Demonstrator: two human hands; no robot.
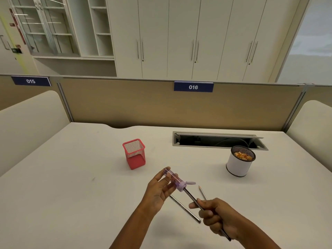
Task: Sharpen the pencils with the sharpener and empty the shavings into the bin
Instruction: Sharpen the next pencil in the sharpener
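White and matte, the desk top fills the lower half of the view, closed at the back by a tan partition panel that carries a blue label reading 016. Nearest the camera, the right hand is curled in a fist around a dark slim pencil, its fingers wrapped tight on the shaft and the pencil's back end sticking out below the palm. The pencil slants up and to the left, and its front end sits inside the mouth of a clear lilac plastic sharpener with a tube-shaped shavings chamber. The left hand holds that sharpener above the desk, thumb and fingers pinched narrowly on the clear chamber; a small lilac flap stands out to the right of the sharpener's mouth. Under the hands, a second dark pencil lies flat on the desk, and a grey pencil with a sharpened tip lies just beside the right hand. Farther back to the left stands a red square wire-mesh pen holder. To the right, well apart from it, stands a round bin with a white wall and black mesh rim, with orange shavings inside. Behind it, an open cable tray is set into the desk. Beyond the partition stand cream cupboard doors.
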